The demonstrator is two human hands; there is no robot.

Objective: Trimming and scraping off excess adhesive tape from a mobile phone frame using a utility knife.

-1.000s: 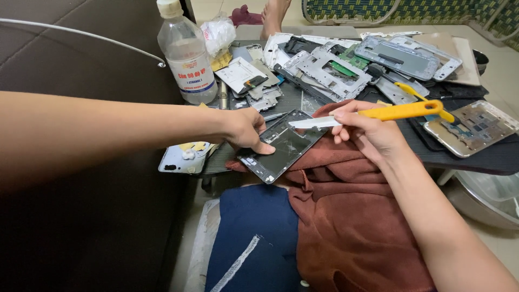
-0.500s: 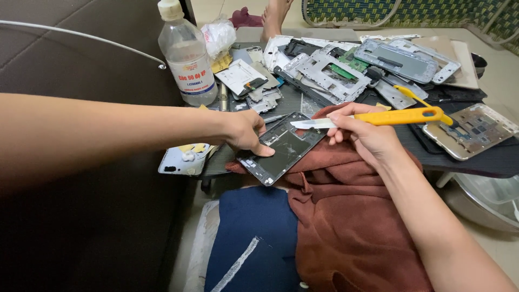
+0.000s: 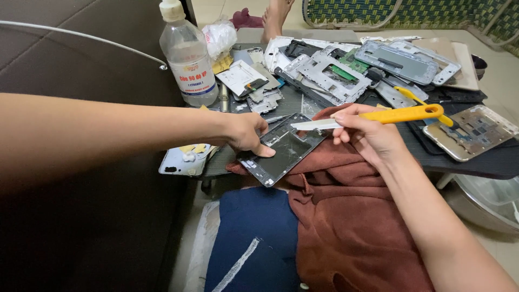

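My left hand presses down on the edge of a cracked dark phone screen panel that lies tilted on a rust-brown cloth. My right hand grips a utility knife with a yellow handle. Its blade points left, just above the panel's upper right edge.
A clear plastic bottle with liquid stands at the back left. Several metal phone frames and back covers are heaped on a dark tray. A white phone back cover lies left of the panel. Someone's bare foot shows at the top.
The knife blade has shifted slightly down and left toward the panel. My left hand stays on the panel.
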